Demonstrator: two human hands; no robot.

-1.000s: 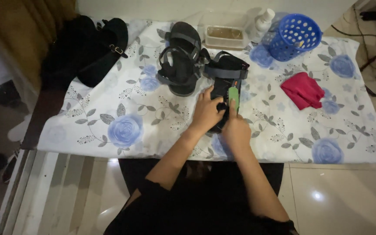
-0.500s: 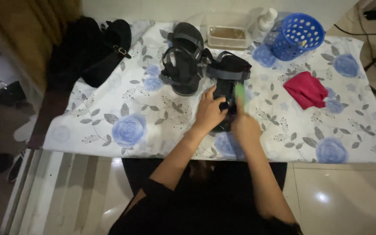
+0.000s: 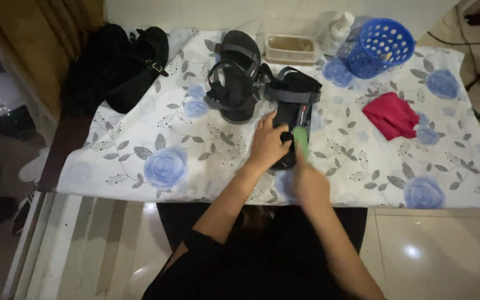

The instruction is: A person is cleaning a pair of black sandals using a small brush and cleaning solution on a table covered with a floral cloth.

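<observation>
A dark strapped sandal point(image 3: 291, 105) lies on the flowered cloth point(image 3: 195, 139) in front of me. My left hand point(image 3: 268, 143) presses down on its near half and holds it still. My right hand point(image 3: 309, 180) grips a green brush point(image 3: 301, 139), whose head rests against the sandal's right side; this hand is blurred. A second dark sandal point(image 3: 235, 75) lies just to the left of the first one, touching it.
A black shoe point(image 3: 140, 66) and dark fabric lie at the far left. A clear tub point(image 3: 290, 47), a white bottle point(image 3: 341, 25) and a blue perforated basket point(image 3: 379, 45) stand at the back. A folded red cloth point(image 3: 391, 115) lies right.
My right hand has drawn the green brush back toward me along the sandal. My left hand has stayed on the sandal.
</observation>
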